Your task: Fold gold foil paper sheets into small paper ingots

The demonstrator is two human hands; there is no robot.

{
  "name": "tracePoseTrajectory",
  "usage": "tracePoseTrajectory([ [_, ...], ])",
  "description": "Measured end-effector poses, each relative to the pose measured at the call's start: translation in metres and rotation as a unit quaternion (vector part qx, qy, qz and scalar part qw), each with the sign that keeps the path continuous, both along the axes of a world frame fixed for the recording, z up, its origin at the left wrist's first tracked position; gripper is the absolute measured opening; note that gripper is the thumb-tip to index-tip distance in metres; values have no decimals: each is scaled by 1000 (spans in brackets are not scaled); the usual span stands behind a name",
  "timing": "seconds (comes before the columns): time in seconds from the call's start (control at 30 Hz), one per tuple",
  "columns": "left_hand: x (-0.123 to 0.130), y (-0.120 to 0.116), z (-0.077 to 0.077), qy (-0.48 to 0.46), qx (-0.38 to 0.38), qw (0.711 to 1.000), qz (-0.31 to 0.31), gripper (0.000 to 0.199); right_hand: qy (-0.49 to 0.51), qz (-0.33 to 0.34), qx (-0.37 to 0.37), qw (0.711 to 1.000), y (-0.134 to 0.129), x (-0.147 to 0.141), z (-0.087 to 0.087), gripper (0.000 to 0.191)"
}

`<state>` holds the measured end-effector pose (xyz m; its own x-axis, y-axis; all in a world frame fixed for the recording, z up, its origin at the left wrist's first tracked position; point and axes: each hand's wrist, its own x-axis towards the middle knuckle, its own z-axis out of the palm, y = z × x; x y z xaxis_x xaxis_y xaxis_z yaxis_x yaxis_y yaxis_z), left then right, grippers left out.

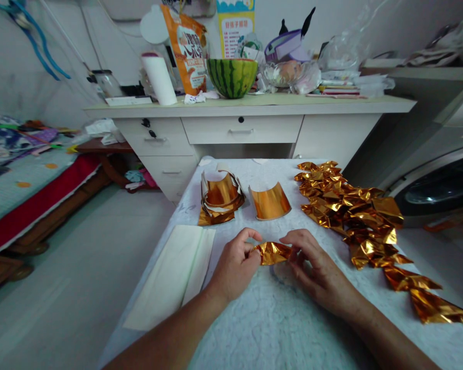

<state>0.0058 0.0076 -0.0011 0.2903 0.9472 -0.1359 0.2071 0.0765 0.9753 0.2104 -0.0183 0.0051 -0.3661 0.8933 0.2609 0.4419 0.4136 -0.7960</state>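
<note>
A small folded piece of gold foil is held between my two hands, above the pale cloth-covered table. My left hand pinches its left end. Its right end is in the fingers of my right hand, whose thumb and fingertips are bent around it. Beyond my hands lies a curved gold sheet. To its left sits a stack of curled gold sheets with pale strips around it. Many folded gold foil pieces form a pile along the right side.
A flat white paper sheet lies on the table's left part. Behind stands a white desk bearing half a watermelon, an orange bag and a white roll. At right is a washing machine; at left, a bed.
</note>
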Motion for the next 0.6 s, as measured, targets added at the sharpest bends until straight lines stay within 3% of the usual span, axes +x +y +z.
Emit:
tracePoseTrajectory([
  [0.17,-1,3,2,-47,-45,998,-8,12,5,29,-10,1000,5,1,1,17],
  [0.3,-5,4,5,-100,-38,994,-37,21,76,6,-104,992,6,8,2,10],
  [0.4,-9,4,9,-115,10,991,-63,27,174,-2,-205,963,7,12,0,15],
  [0.5,-11,5,11,-139,77,985,-70,20,252,-1,-267,930,8,15,-4,19],
  [0.6,-10,5,10,-189,66,977,-79,15,298,8,-313,902,8,15,-7,20],
])
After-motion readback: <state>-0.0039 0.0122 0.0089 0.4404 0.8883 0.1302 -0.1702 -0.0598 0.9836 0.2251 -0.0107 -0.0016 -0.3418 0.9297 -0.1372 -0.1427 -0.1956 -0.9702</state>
